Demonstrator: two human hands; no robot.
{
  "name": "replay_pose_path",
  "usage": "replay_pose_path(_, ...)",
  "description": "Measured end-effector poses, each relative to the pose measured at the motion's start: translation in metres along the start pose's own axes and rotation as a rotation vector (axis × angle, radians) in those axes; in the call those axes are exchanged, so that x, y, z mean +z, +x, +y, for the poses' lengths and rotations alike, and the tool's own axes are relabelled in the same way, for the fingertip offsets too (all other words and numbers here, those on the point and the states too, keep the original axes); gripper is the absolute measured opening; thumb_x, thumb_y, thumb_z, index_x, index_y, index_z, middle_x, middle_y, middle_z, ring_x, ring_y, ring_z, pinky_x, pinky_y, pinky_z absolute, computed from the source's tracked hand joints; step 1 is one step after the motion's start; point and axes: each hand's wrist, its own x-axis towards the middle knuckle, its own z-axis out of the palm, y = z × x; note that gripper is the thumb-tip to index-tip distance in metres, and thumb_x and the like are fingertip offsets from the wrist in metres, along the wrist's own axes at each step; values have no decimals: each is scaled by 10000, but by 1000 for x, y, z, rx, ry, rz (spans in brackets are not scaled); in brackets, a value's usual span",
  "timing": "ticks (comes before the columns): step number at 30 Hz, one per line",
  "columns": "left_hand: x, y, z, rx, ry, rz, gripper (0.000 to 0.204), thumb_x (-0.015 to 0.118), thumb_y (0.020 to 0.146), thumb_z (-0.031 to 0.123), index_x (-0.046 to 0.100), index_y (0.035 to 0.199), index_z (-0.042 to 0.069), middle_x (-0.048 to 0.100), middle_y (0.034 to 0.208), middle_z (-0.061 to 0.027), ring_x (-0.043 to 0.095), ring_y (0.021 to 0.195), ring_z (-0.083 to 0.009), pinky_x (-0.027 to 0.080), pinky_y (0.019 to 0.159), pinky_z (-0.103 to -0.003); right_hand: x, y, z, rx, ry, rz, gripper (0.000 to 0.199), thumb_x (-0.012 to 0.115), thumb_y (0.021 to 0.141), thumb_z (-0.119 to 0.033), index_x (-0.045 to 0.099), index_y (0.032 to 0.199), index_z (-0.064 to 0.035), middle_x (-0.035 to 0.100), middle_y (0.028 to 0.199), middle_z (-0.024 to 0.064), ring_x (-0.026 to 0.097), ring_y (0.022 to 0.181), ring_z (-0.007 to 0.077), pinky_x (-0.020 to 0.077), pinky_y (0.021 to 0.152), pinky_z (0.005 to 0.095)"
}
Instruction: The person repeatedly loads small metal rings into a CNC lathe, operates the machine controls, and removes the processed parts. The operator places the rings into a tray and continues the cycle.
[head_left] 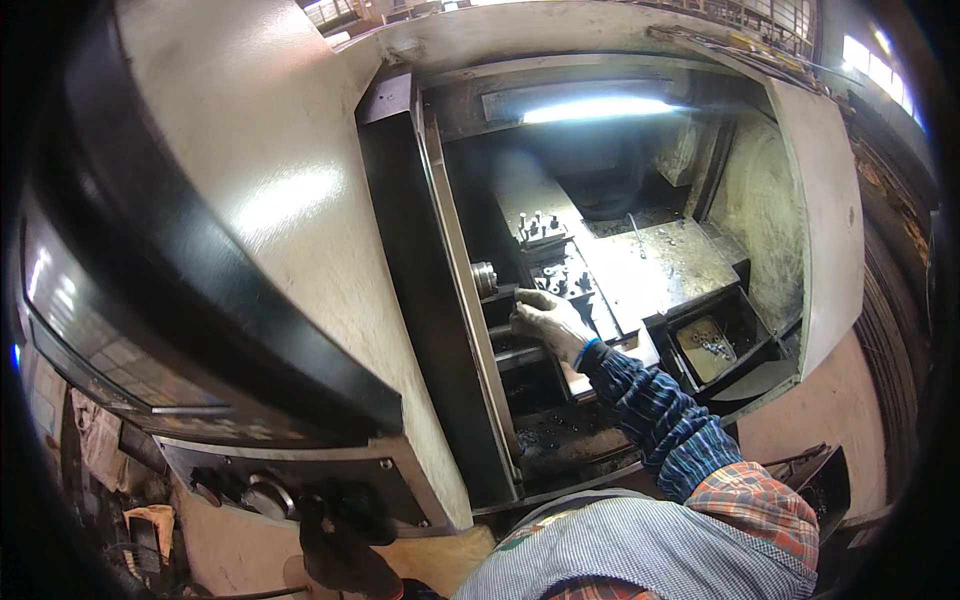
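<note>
My right hand (550, 322), in a pale glove, reaches into a lathe's lit work space. Thumb and fingers are pinched together near the round metal chuck (485, 279), with a gap between. Whatever small piece sits at the fingertips is too small to make out. Beyond the hand, tool blocks (563, 274) carry several bolts and holders. Low on the left, my left hand (345, 560), in a dark glove, is at the control panel (405, 495), just right of a round silver knob (270, 495). Shadow hides most of its fingers.
The door frame (425, 300) stands left of my right arm. A metal tray (705, 350) with small round parts lies right of it. Dark chips (545, 440) cover the machine bed below. A lamp (600, 108) glows at the back. The screen housing (200, 330) bulges at left.
</note>
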Motion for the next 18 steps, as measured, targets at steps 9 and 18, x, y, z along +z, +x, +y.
replay_pose_path(9,7,-4,21,-167,79,82,306,594,959,193,666,1110,-63,697,1036,-206,674,899,-303,547,784,-373,11,104,39,-231,-442,476,375,601,973,-292,589,1246,-36,650,1129,83,585,1012,153,475,887,303)
replay_pose_path(18,23,-7,29,-199,-150,284,311,579,975,204,645,1076,-82,686,1018,-199,644,862,-291,536,756,-381,25,147,73,-242,-251,554,366,575,987,-293,567,1243,-32,629,1178,109,586,1062,199,454,961,323)
